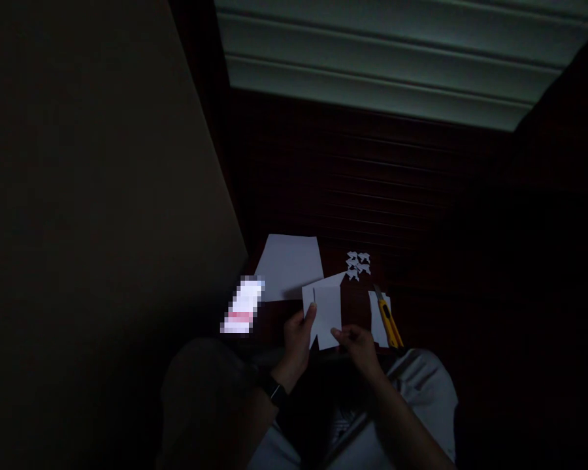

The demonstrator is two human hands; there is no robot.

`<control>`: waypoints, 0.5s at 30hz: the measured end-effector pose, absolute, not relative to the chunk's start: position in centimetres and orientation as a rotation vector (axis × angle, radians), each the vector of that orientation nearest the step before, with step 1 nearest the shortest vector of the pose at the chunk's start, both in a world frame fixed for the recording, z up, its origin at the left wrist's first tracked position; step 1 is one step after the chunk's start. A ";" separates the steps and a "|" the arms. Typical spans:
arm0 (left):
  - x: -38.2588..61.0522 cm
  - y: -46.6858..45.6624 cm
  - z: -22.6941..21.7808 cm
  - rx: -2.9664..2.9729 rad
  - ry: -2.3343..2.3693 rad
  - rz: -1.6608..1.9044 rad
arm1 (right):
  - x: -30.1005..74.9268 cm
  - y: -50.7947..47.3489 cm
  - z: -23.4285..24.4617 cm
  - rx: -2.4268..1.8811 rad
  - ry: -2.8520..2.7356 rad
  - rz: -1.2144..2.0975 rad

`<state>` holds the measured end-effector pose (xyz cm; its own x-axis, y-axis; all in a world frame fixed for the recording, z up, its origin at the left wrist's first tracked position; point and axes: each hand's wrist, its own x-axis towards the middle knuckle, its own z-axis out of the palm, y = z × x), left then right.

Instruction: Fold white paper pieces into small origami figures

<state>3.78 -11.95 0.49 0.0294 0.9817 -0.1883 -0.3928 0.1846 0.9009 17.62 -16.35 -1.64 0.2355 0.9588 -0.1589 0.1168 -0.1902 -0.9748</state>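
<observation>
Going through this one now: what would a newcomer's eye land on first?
Probably the bright, pixelated rectangle to the left of the left hand, the brightest patch in a very dark scene. Next would come the folded white paper held in both hands, then the yellow cutter to the right of the right hand and the small white paper shapes beyond it.

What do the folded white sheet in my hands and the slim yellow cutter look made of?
The folded white sheet looks like matte paper: thin, creased, without shine. The slim yellow cutter has a probably plastic handle, brightly coloured, and a grey blade, likely metal; dimness obscures their finish.
</observation>
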 end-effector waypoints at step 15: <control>1.0 -9.8 -2.5 0.796 1.054 1.132 | 27.1 -15.6 -1.2 -2.442 -1.344 0.289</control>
